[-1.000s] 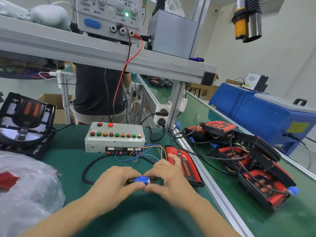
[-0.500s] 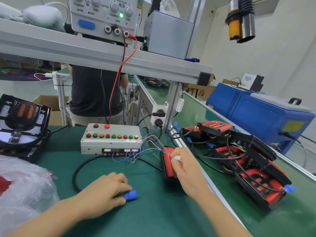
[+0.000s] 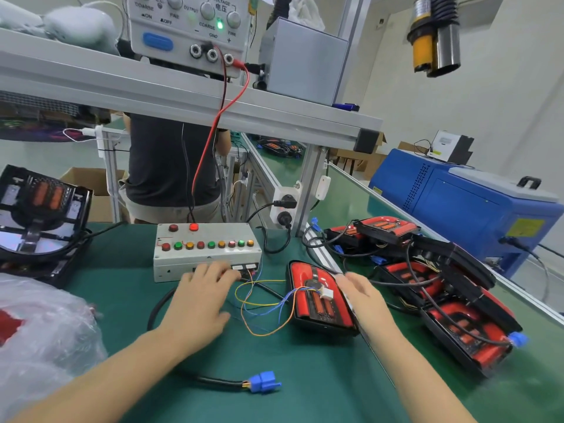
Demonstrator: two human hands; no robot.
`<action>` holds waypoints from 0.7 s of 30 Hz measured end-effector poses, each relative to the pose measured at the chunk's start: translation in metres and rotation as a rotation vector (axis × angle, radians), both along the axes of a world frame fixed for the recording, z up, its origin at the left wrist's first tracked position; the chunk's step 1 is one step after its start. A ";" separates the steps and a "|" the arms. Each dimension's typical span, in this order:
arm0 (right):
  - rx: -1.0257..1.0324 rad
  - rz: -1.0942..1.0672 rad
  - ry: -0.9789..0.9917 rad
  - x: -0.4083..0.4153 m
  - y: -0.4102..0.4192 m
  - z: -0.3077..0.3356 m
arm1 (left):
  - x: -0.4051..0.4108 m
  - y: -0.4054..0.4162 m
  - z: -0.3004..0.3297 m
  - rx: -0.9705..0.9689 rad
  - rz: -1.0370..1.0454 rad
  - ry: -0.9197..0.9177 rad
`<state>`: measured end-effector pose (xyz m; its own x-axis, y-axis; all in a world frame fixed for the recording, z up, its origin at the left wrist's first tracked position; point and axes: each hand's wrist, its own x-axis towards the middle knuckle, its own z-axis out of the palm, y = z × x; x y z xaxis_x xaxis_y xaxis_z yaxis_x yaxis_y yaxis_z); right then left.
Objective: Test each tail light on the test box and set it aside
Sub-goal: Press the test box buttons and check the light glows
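Green bench mat (image 3: 128, 300) (factory room), test box (image 3: 207, 254)

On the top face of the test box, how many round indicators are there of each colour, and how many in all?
Red indicators: 5
Green indicators: 3
Orange indicators: 3
Total on the test box: 11
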<state>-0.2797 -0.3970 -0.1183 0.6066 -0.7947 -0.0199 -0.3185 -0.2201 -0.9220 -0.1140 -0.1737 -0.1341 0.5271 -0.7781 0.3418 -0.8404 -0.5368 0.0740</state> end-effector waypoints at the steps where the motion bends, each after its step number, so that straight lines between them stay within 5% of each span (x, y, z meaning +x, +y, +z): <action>1: 0.054 -0.035 0.065 -0.001 -0.002 0.000 | 0.009 0.001 -0.003 -0.015 0.030 -0.072; 5: 0.196 0.001 0.285 -0.001 -0.011 -0.006 | 0.060 0.020 -0.014 0.140 0.275 -0.063; 8: 0.230 0.027 0.310 0.002 -0.012 -0.006 | 0.085 0.030 -0.016 0.160 0.248 0.001; 12: 0.270 0.043 0.283 0.006 -0.014 -0.006 | 0.104 0.034 -0.008 0.109 0.233 -0.028; 18: 0.396 -0.050 0.105 0.003 -0.015 -0.008 | 0.108 0.030 0.008 0.329 0.332 -0.066; 21: 0.421 -0.078 0.058 0.001 -0.016 -0.012 | 0.085 0.026 0.016 0.071 0.208 -0.091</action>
<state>-0.2787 -0.4125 -0.1299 0.5336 -0.7533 -0.3846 -0.3735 0.1980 -0.9062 -0.0295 -0.1476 -0.1180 0.6476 -0.6801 0.3436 -0.7130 -0.7000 -0.0416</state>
